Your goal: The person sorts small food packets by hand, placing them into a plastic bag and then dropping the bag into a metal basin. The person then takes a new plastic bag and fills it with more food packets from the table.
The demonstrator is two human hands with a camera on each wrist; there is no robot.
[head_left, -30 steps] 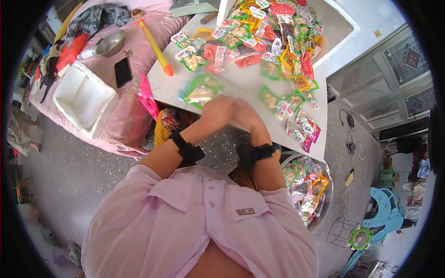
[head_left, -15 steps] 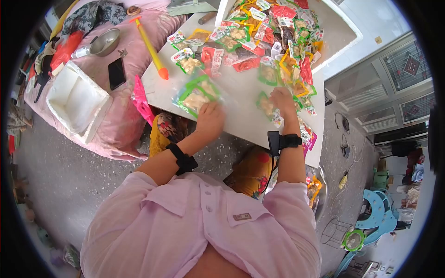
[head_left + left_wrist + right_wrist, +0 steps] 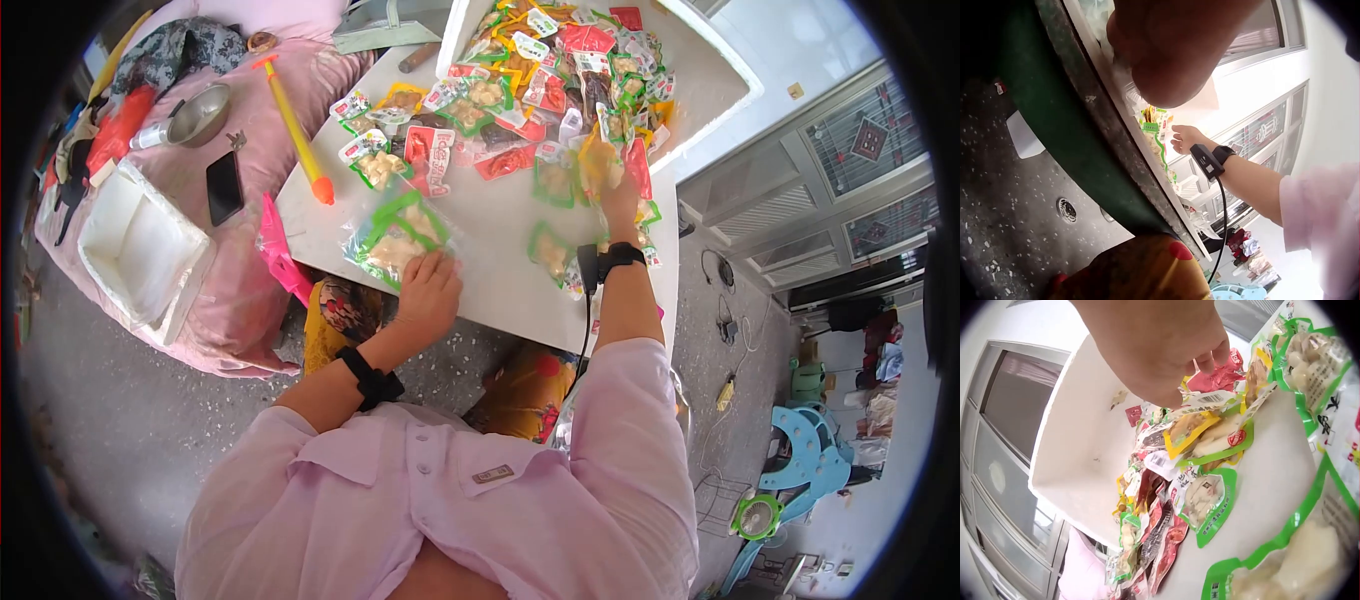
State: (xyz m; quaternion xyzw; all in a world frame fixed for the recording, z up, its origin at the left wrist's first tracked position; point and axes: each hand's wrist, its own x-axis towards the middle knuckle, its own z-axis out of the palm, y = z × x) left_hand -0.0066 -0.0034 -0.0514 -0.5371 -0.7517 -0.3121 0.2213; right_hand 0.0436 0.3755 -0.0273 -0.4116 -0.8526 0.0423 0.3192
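Note:
On the near edge of the table (image 3: 490,265), my left hand (image 3: 430,298) pinches the near edge of a clear plastic bag (image 3: 358,240) with green-edged snack packets inside. My left hand looms large and dark in the left wrist view, its fingertips hidden. My right hand (image 3: 620,195) reaches over the right side of a pile of snack packets (image 3: 545,90), blurred beside a yellow-edged packet (image 3: 597,165). From the left wrist, that right hand (image 3: 1186,139) shows loosely bent fingers with nothing between them. In the right wrist view, its fingers hang just above red and yellow-edged packets (image 3: 1192,432).
A white foam box (image 3: 715,95) lies tipped on its side behind the pile, spilling packets. Loose green-edged packets (image 3: 548,250) lie on the right. A yellow stick with orange ends (image 3: 295,130) lies at the left; a pink-covered bed holds a phone (image 3: 225,188) and a foam tray (image 3: 140,250).
Both hands were together at the table edge. They parted: the left stayed at the clear bag, while the right moved right, then farther forward to the pile. The head view shifted slightly.

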